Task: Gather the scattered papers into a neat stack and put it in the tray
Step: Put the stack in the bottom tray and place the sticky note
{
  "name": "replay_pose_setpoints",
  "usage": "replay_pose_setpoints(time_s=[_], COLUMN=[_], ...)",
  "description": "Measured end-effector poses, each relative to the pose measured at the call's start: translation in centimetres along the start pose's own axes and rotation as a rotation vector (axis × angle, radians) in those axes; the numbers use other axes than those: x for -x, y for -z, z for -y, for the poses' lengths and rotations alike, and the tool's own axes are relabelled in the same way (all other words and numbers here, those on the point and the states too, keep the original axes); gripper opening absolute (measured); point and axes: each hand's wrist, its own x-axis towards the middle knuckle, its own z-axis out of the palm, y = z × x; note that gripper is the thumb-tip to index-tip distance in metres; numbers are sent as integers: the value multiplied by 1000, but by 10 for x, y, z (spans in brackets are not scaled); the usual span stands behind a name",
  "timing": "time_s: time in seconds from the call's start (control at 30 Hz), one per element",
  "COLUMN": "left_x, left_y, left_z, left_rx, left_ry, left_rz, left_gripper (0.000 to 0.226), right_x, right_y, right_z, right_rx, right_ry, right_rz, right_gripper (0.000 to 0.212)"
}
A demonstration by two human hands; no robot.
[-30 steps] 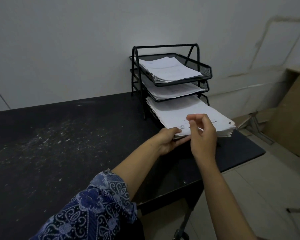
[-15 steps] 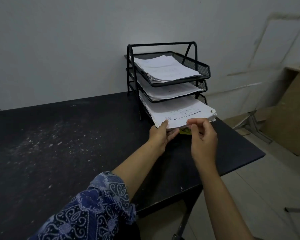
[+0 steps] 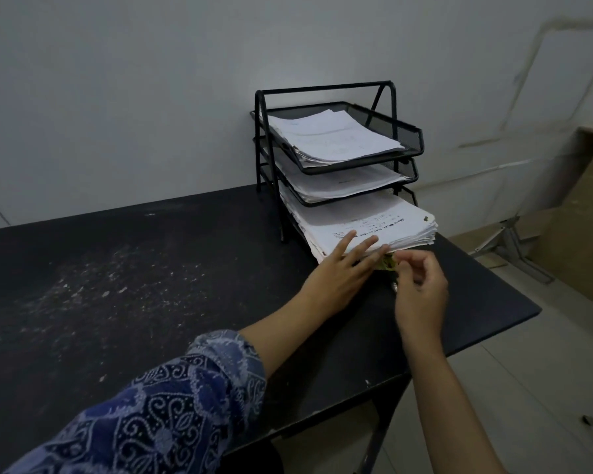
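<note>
1. Judging the risk first, I thought the stack of papers (image 3: 367, 222) could splay or slide back out, because its front end overhung the bottom tray (image 3: 412, 196) of the black rack toward the table edge and its near-left corner looked ragged.
2. I also worried about the small yellowish thing (image 3: 389, 263) under the stack's front edge (I could not tell what it was); a further push might have caught on it and buckled the lower sheets.
3. My left hand (image 3: 339, 273) lay flat with its fingers straight, fingertips resting on the top sheet at the stack's near-left corner, holding nothing.
4. My right hand (image 3: 421, 292) hung just in front of the stack's near edge, fingers loosely curled; I could not tell whether thumb and forefinger pinched that yellowish thing or merely hovered by it.
5. The stack sat in the lowest tier, beneath two upper trays that held paper of their own, just ahead of both hands.
6. I judged the placing nearly done, with only squaring left.
</note>
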Motion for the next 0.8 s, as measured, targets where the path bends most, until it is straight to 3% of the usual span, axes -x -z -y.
replay_pose_setpoints(time_s=[0.13,0.3,0.53,0.7,0.8], left_x=[-17,-28,-48,-59,-47], left_y=[-7,-19,-24,-25,-34], left_z=[8,12,18,30,28], left_rx=[48,184,468,596,508], left_ry=[31,238,376,382,352], left_rz=[62,171,162,194,129], left_gripper=[56,80,80,75,73], right_x=[-4,-12,-20,-23,-24], right_y=[1,-1,-2,-3,-4], right_z=[-7,-14,-22,-26,-26], right_rx=[34,47,85,158,254], right_ry=[-21,-66,-46,-50,-31], right_rz=[1,19,20,75,99], right_gripper=[14,14,14,15,15])
